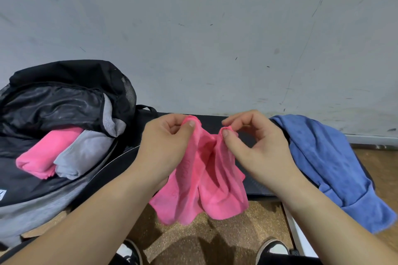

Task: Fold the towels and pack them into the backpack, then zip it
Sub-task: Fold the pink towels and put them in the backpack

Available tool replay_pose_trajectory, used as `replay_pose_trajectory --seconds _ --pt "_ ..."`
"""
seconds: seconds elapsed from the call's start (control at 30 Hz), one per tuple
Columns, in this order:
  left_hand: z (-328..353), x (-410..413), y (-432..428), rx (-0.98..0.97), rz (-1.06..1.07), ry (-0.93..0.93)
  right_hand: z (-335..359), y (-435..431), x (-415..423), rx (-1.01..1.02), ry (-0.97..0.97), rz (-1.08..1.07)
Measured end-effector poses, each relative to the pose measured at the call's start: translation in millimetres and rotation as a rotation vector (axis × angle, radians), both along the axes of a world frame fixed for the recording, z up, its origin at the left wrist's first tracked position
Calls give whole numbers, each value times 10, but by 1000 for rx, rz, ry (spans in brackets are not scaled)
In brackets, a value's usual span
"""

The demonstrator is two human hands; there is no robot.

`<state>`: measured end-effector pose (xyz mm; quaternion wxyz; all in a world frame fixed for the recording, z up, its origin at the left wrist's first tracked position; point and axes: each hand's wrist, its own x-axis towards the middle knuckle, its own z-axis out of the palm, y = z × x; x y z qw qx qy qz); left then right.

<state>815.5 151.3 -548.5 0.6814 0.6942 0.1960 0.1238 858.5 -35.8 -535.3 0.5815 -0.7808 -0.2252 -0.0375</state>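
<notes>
Both hands, left hand point(165, 142) and right hand point(254, 146), pinch pink towel point(206, 180) top corners; spread them, fold flat, backpack point(64, 118) waits at 9 o'clock.

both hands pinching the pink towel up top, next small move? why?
Probably draw the hands apart to stretch the top edge flat. The left hand and right hand each pinch the pink towel close together, so it hangs bunched and unfolded. A folded pink towel and grey one already sit in the backpack.
</notes>
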Motion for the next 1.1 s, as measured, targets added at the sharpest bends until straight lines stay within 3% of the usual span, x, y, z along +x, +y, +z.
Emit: replay_pose_trajectory --seconds 0.17,0.47,0.87,1.1 --pt "65 -75 8 -30 -224 -9 110 18 -118 -81 2 147" --pt "72 -115 -24 -114 -494 -10 77 26 19 20 219 40" --pt "64 -165 -46 -269 -517 24 26 7 1 -120 88 14" --pt "84 -198 -52 -124 -494 -18 -13 30 0 -185 -7 28"
